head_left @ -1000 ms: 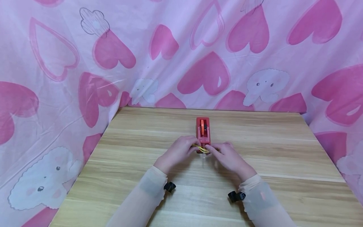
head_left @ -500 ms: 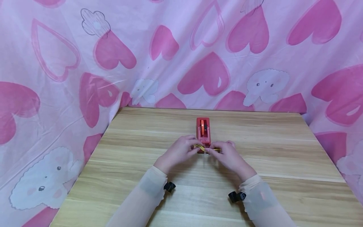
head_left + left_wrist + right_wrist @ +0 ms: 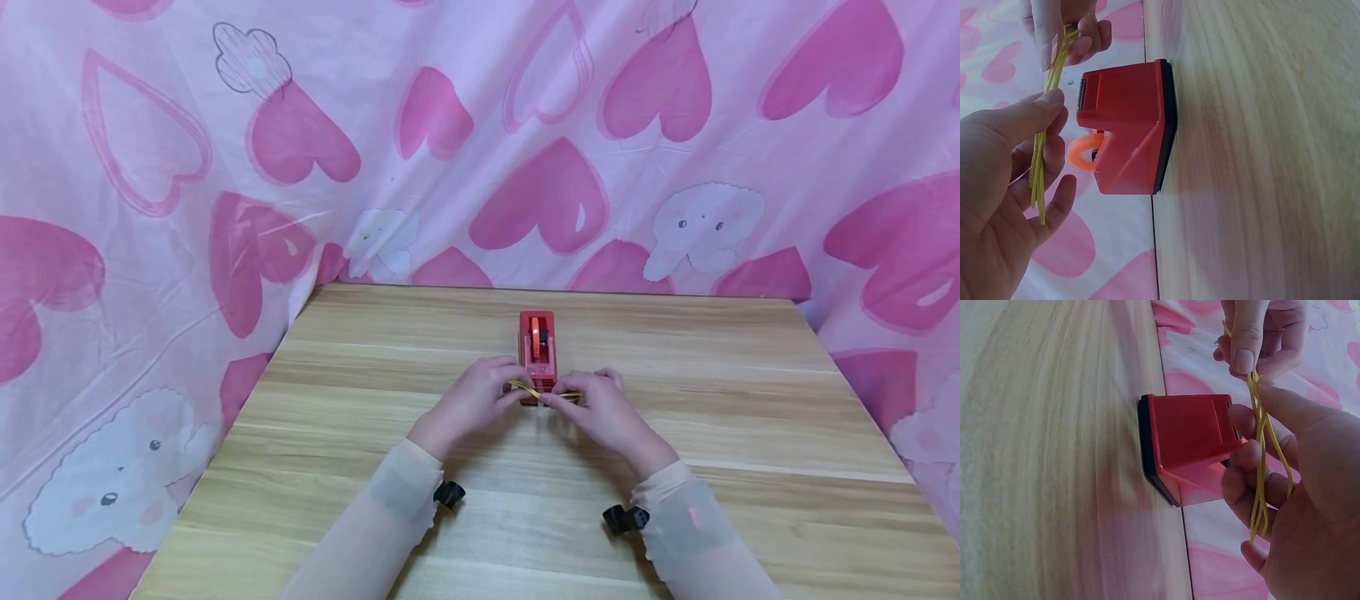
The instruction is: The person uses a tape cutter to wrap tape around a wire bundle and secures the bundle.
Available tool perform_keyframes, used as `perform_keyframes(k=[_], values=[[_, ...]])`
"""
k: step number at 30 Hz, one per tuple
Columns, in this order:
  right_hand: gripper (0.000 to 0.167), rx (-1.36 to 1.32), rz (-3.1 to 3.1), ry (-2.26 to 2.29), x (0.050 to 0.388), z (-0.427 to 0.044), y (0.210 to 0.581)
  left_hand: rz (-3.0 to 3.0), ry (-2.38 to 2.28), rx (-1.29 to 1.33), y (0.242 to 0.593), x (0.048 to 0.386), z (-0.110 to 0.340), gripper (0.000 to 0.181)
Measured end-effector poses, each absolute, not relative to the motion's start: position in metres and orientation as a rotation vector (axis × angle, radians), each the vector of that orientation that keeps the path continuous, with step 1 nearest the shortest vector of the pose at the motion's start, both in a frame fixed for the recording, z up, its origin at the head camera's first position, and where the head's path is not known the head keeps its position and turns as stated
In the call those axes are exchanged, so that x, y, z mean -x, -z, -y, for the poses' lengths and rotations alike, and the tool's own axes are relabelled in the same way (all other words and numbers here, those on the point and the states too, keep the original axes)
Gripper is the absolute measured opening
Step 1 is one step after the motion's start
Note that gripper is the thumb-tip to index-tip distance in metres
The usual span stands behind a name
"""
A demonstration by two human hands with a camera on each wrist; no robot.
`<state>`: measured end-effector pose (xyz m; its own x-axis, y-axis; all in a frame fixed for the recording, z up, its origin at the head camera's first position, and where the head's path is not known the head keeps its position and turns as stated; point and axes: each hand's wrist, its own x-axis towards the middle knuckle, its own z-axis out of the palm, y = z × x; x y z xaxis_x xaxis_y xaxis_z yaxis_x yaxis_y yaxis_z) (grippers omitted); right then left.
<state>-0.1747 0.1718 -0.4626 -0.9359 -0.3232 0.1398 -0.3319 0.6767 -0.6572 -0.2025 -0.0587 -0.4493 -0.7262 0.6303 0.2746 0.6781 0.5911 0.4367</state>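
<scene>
A bundle of thin yellow cords point(image 3: 530, 390) stretches between both hands, just above the near end of a red tape dispenser point(image 3: 537, 343). My left hand point(image 3: 480, 388) pinches one side between thumb and fingers. In the left wrist view, loose cord ends point(image 3: 1038, 187) lie across its fingers. On the other side, my right hand point(image 3: 600, 404) pinches the same bundle. The right wrist view has the cords point(image 3: 1261, 456) running over the right fingers. The dispenser stands on its black base with an orange ring-shaped core point(image 3: 1082, 152) and a toothed cutting edge.
The wooden table point(image 3: 420, 333) carries the dispenser near its middle. A pink curtain point(image 3: 442, 192) with hearts and white cartoon animals hangs behind and along both sides. Black cameras point(image 3: 449, 495) sit on the wrists over pale sleeves.
The cords between the hands have gone from sagging to straighter. The right fingers have shifted slightly, showing more cord on that side. The tape dispenser has stayed in place.
</scene>
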Motion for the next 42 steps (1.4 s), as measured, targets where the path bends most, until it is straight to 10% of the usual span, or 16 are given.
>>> perform_keyframes(k=[42], values=[[0.016, -0.677, 2.935, -0.76, 0.1748, -0.1675, 0.4579, 2.694, 0.753, 1.139, 0.449, 0.201, 0.0574, 0.012]])
